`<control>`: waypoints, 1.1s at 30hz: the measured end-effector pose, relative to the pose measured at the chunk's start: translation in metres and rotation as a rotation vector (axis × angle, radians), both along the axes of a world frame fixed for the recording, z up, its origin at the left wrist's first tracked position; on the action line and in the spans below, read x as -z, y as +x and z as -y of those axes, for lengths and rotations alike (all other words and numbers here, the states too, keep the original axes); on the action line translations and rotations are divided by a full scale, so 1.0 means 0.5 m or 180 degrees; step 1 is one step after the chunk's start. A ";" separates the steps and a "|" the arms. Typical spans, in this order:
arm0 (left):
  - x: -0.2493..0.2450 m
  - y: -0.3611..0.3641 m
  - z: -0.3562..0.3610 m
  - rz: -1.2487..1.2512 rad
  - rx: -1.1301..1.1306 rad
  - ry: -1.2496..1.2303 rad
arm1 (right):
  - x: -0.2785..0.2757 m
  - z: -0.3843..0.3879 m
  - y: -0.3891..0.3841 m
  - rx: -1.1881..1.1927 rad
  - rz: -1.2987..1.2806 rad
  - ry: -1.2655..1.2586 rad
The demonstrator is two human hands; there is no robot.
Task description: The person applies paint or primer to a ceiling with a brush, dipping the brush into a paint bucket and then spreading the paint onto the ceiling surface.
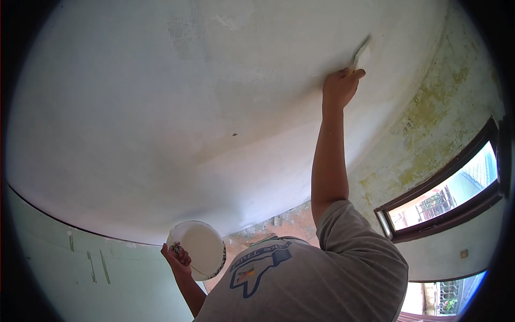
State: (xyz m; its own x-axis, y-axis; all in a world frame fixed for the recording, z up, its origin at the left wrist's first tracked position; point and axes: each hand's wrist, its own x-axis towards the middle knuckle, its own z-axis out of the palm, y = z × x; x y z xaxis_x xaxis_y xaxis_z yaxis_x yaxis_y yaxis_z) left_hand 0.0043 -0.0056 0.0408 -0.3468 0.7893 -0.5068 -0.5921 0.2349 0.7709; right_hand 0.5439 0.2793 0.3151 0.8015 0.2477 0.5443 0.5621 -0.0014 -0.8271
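My right hand (342, 86) is raised at the end of an outstretched arm, its fingers closed around the handle of a putty knife (363, 52). The blade lies at or very near a broad whitish plastered surface (257, 96); contact cannot be made out for certain. Lower down, my left hand (178, 258) has its fingers curled at the side of a round white bucket (206, 244). Dark smudges mark the bucket's rim, and a thin handle shows across it. White smears coat the left fingers.
A small dark spot (234, 134) marks the whitish surface. At the right, a stained wall (429, 118) has a dark-framed window (445, 198), with another window (445, 298) below. Pale green wall (123, 284) with streaks spans the lower left.
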 end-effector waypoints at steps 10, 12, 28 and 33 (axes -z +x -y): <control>0.021 -0.025 -0.001 0.0006 0.0163 -0.0009 | 0.104 0.053 0.035 -0.1154 -0.1463 0.1462; 0.011 -0.022 -0.003 0.0025 0.0193 -0.0017 | 0.194 0.053 0.066 -0.0399 -0.0977 0.1182; -0.025 0.011 -0.022 -0.0275 0.0071 -0.0576 | 0.429 0.317 0.118 0.0120 0.0954 -0.3419; -0.026 0.015 -0.022 -0.0308 -0.0054 -0.0639 | 0.403 0.334 0.088 0.0193 0.0925 -0.3345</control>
